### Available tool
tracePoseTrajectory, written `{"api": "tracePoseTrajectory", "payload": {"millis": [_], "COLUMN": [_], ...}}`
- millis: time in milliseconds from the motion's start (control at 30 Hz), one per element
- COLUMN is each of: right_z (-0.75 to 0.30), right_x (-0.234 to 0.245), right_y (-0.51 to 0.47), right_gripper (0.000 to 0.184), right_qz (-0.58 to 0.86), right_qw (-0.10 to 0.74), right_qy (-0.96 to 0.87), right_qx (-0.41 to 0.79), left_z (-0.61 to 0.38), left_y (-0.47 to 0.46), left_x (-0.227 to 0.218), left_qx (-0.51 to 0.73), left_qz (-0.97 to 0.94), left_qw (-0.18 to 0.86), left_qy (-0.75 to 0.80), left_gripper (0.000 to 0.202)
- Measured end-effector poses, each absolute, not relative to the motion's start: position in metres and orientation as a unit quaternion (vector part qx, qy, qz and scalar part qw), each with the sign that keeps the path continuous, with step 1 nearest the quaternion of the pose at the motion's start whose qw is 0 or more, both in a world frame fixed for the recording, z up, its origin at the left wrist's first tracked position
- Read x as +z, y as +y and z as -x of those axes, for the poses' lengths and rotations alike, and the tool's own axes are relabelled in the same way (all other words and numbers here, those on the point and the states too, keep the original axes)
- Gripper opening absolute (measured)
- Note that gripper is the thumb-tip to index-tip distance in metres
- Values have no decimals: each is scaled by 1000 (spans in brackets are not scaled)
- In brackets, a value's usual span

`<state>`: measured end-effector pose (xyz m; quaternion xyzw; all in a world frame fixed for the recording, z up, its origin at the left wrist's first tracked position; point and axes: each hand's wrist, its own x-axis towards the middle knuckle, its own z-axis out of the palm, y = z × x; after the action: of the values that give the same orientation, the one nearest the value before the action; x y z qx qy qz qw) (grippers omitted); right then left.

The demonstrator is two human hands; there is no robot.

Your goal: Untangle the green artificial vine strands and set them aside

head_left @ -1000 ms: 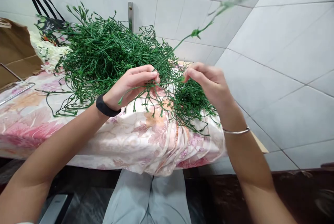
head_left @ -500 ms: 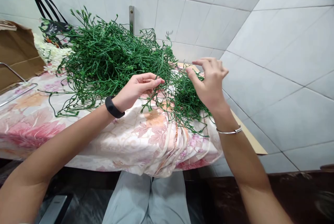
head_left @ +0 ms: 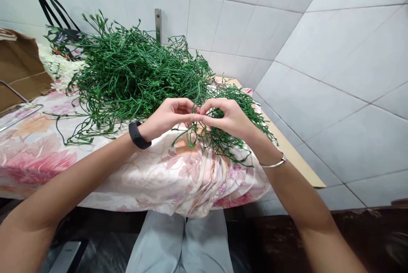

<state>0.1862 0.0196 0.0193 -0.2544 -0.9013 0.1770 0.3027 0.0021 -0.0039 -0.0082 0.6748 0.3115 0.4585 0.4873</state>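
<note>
Thin green artificial stems dangle below my fingertips, where both hands meet above the cloth. My left hand pinches these stems between thumb and fingers. Touching it, my right hand is closed in a pinch at the same spot, thumb and forefinger making a loop. The exact point of grip is hidden by the fingers. Behind my left hand rises a large heap of green stems. A smaller pile of green stems lies under and around my right hand.
A floral cloth covers the table, bunched at its front right. At the left are white flowers, a cardboard box, a metal wire frame and a black-handled floral bag. Tiled walls stand behind and right.
My right hand has come left and down from above the small pile, its fingers closing beside my left fingertips. My left hand stays nearly in place with the stems.
</note>
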Motion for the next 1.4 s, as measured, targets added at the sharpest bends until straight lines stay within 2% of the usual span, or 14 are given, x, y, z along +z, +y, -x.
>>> {"api": "tracePoseTrajectory", "payload": {"millis": [133,333,467,533,700,1000,1133,1233,1400], "right_z": [-187,-185,-184,-183,-177,-167,-179,-201,-231], "right_x": [23,25,24,21,17,11,15,23,30], "right_y": [16,10,10,11,10,-1,10,29,54], "right_gripper": [3,3,4,6,20,25,25,21,22], "right_qz": [275,275,268,265,285,302,349,394,487], "right_qw": [296,309,273,236,170,248,315,362,350], "right_qy": [-895,-889,-904,-920,-943,-910,-863,-825,-768], "right_qx": [190,196,192,164,16,-138,-185,-184,-223], "left_z": [-2,-4,-6,-8,-11,-14,-8,1,7], "left_y": [-9,-12,-10,-10,-13,-20,-20,-16,-9], "left_x": [-4,1,0,-3,-8,-7,-5,-1,5], "left_qx": [418,408,389,370,372,428,471,516,562], "left_qz": [-684,-714,-748,-779,-828,-795,-755,-722,-649], "left_qw": [502,464,431,379,156,103,49,109,335], "left_qy": [324,329,321,336,389,416,454,449,387], "left_gripper": [26,5,12,15,20,19,20,16,14]}}
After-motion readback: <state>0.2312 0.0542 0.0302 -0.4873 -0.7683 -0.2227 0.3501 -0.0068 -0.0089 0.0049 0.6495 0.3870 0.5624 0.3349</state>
